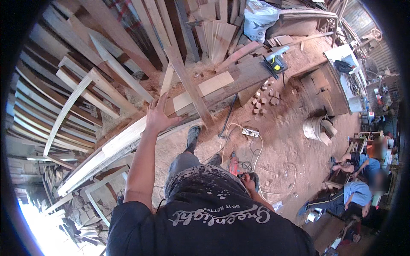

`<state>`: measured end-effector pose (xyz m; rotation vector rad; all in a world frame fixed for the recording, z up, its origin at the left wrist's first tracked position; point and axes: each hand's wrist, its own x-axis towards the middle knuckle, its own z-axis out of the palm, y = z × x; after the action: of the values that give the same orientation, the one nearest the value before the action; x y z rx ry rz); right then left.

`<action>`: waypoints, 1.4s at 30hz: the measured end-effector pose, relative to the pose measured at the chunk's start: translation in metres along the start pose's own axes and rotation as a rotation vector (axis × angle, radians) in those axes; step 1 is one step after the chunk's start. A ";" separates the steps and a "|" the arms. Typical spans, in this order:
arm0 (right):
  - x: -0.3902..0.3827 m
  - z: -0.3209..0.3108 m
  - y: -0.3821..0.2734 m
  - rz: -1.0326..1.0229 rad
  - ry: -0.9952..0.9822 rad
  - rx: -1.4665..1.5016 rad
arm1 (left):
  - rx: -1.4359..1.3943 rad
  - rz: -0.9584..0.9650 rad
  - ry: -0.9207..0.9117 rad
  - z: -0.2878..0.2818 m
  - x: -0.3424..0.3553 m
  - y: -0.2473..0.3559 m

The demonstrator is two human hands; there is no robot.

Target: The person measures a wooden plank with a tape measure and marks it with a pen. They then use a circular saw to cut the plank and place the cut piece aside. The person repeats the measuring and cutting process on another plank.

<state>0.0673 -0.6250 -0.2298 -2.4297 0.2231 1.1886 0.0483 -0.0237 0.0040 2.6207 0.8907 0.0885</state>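
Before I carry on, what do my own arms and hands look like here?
The left hand is bare, with no glove or wristwatch showing; its bare forearm comes from a short black sleeve. The right hand looks gloveless too, though partly hidden.

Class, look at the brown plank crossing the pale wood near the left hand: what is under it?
Pale wood shows on both sides of the brown plank. The strip beneath is covered, so any join there cannot be seen.

Two grips (pixel 158 117) (pixel 247 182), one power strip (pixel 250 133)
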 end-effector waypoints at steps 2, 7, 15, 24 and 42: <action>0.011 0.008 0.003 0.077 0.025 -0.001 | -0.092 0.002 0.002 0.002 0.006 -0.001; 0.004 0.013 -0.016 0.070 0.005 0.002 | -0.149 -0.024 -0.008 0.002 0.006 0.003; 0.010 0.009 -0.024 -0.029 0.130 -0.001 | -0.110 0.064 -0.001 0.002 0.000 0.004; 0.019 -0.004 -0.032 -0.022 0.192 0.398 | -0.145 0.137 0.058 0.002 0.003 0.006; -0.126 -0.165 -0.174 -0.506 0.359 0.864 | -0.250 0.065 0.001 0.005 -0.002 0.001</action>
<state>0.1633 -0.5466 0.0113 -1.7373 0.1618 0.3083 0.0479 -0.0278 -0.0002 2.4162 0.7426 0.2043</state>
